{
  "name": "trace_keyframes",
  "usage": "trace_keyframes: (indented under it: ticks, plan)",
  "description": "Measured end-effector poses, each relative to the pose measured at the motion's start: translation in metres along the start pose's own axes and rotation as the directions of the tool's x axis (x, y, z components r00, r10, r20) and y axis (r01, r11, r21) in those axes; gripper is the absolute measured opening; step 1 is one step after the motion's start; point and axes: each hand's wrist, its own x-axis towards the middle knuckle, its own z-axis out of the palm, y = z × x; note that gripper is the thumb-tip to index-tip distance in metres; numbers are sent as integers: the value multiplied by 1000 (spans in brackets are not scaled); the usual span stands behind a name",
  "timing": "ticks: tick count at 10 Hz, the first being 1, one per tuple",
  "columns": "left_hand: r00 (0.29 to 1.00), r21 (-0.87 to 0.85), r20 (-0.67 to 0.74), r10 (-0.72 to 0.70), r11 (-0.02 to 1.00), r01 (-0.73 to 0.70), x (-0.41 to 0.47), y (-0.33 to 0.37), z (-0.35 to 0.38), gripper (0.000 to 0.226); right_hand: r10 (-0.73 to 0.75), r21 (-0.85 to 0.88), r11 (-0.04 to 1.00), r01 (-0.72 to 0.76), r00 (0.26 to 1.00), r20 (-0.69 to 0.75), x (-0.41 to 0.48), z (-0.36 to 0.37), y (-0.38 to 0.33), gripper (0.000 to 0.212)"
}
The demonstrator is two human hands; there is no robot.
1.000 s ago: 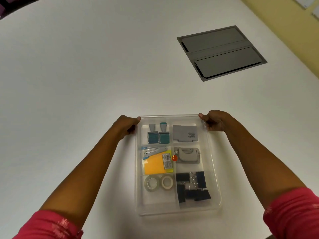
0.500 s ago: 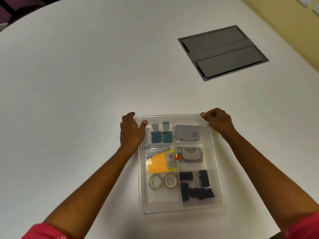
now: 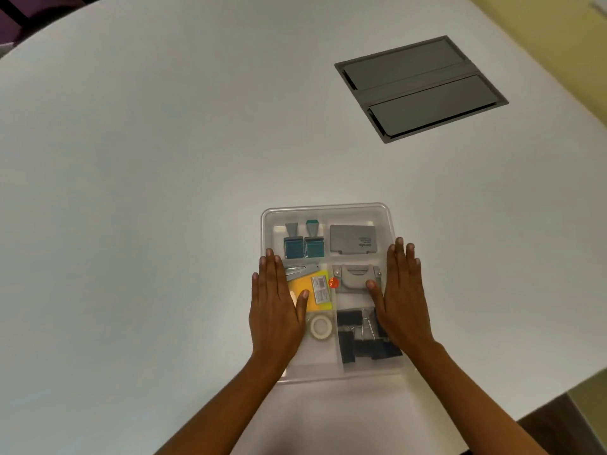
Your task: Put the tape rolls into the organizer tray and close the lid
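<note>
The clear organizer tray (image 3: 328, 210) lies on the white table with its clear lid on top. My left hand (image 3: 277, 310) lies flat, palm down, on the lid's left side. My right hand (image 3: 402, 297) lies flat on the right side, fingers spread. Through the lid I see one tape roll (image 3: 321, 327) in the near left compartment; the second roll is hidden under my left hand. Also inside are two teal stamps (image 3: 303, 246), a grey ink pad (image 3: 353, 244), a yellow notepad (image 3: 305, 285), a grey punch (image 3: 356, 279) and black binder clips (image 3: 361, 343).
A grey cable hatch (image 3: 420, 88) is set into the table at the far right. The table's rounded edge runs close on the right (image 3: 558, 385), with floor beyond it. White tabletop (image 3: 147, 208) spreads to the left and behind the tray.
Both hands left the tray's far corners and came back toward me; they now press flat on the lid over the middle of the tray.
</note>
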Motion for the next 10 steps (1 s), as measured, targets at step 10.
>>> trace_keyframes:
  ticks: [10]
  plan:
    - [965,-135,-260,23,989,-60,23,11,-63,63,33,-73,996,-44,989,-141,3,-36,-20,69]
